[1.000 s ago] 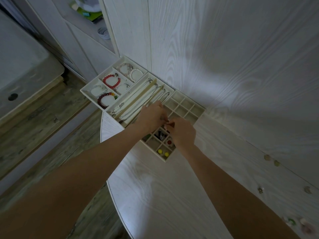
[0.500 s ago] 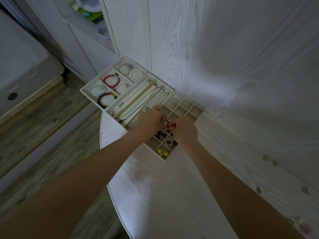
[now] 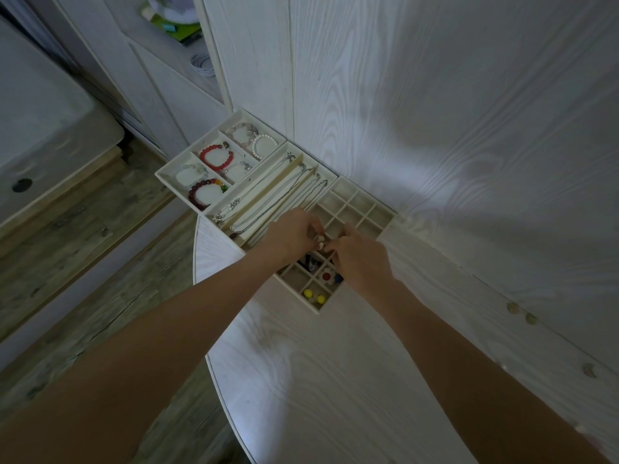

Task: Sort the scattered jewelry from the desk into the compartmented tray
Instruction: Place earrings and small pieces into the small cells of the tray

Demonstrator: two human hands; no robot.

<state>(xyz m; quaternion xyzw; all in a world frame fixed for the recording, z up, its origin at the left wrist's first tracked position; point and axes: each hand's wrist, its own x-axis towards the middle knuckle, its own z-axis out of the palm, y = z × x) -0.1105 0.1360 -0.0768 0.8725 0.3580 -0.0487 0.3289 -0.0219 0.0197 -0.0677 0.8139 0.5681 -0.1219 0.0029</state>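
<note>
A cream compartmented tray (image 3: 385, 226) lies at the desk's far left end against the wall. My left hand (image 3: 291, 234) and my right hand (image 3: 360, 259) meet over its small square cells, and together their fingertips pinch a small pale bead earring (image 3: 321, 242). Below my hands the cells hold a red-and-white flower piece (image 3: 326, 276), yellow beads (image 3: 313, 295) and dark pieces. Necklaces (image 3: 268, 199) lie in the long slots. Bracelets sit in the left section, among them a red one (image 3: 216, 158) and a pearl one (image 3: 264, 145).
Loose small jewelry pieces lie along the desk's right side near the wall, such as two pale ones (image 3: 512, 308) (image 3: 531, 318) and another (image 3: 589, 370). The round white desk (image 3: 318, 380) ends at a curved edge on the left; wooden floor lies below.
Both hands stayed over the small cells and shifted slightly toward the wall. The pale earring now shows between the fingertips.
</note>
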